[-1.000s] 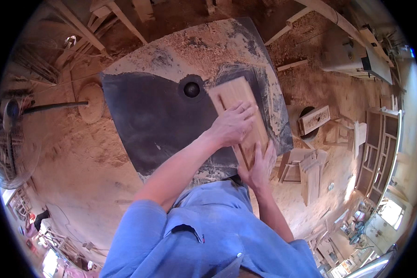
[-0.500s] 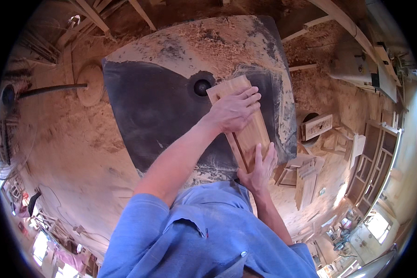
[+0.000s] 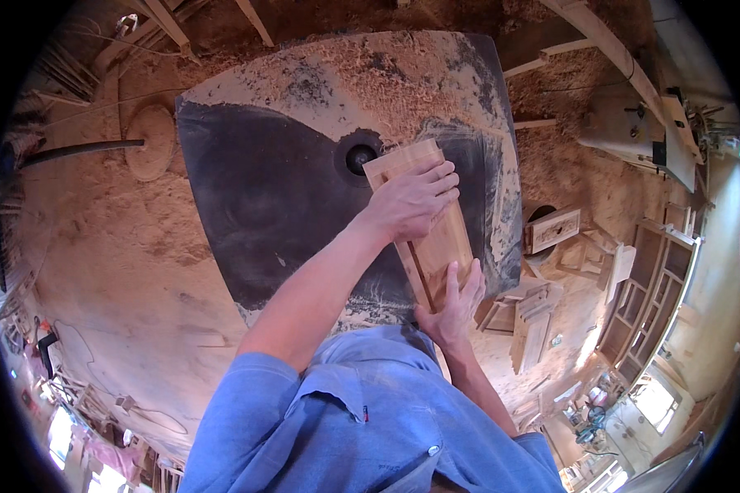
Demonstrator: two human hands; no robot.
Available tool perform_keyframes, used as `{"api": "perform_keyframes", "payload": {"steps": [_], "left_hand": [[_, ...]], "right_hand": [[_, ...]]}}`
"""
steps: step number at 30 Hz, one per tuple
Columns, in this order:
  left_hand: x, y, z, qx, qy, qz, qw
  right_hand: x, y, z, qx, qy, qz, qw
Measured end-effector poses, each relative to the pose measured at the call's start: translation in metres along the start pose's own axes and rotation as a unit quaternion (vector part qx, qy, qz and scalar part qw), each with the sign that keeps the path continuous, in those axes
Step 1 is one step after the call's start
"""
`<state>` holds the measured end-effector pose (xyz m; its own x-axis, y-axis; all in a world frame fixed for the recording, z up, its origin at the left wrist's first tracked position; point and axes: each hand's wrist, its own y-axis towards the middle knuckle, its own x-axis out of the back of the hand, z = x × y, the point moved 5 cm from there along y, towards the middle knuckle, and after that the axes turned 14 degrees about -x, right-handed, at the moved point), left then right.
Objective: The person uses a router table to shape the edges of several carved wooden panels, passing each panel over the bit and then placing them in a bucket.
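A thick light-brown wooden board [image 3: 448, 246] with a long groove down its left side lies slantwise on a dark machine table [image 3: 263, 189]. Its far left corner is beside a round dark spindle [image 3: 359, 157] in the table; whether they touch I cannot tell. My left hand [image 3: 415, 204] presses over the board's far half, fingers curled over its right edge. At the near end, my right hand [image 3: 455, 306] grips the board, thumb at the left side and fingers up along the top. The board's underside is hidden.
Sawdust and shavings cover the table's far part [image 3: 370, 78] and right edge. On the floor to the right stand a small wooden box [image 3: 553, 231] and stacked wooden pieces [image 3: 533, 324]. A framed wooden rack [image 3: 645, 300] stands farther right. A round disc [image 3: 150, 142] lies at left.
The board and both hands have come very slightly nearer to me along the table. The grip of each hand looks the same. My view has shifted a little.
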<state>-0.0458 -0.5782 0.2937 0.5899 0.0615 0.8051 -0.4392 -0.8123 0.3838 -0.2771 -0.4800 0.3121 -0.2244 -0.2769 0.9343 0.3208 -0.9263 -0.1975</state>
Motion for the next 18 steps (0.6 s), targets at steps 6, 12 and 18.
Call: {"api": "perform_keyframes", "payload": {"steps": [6, 12, 18], "left_hand": [[0.009, -0.009, -0.002, 0.014, 0.002, 0.003, 1.0], [0.014, -0.028, -0.005, 0.042, 0.013, -0.011, 0.999], [0.014, -0.045, -0.009, 0.069, 0.012, -0.017, 0.997]], "right_hand": [[-0.001, 0.0, 0.003, 0.01, 0.001, 0.019, 1.0], [0.0, -0.001, 0.008, 0.033, -0.017, 0.033, 0.999], [0.001, -0.002, 0.013, 0.053, -0.002, 0.043, 0.998]]}}
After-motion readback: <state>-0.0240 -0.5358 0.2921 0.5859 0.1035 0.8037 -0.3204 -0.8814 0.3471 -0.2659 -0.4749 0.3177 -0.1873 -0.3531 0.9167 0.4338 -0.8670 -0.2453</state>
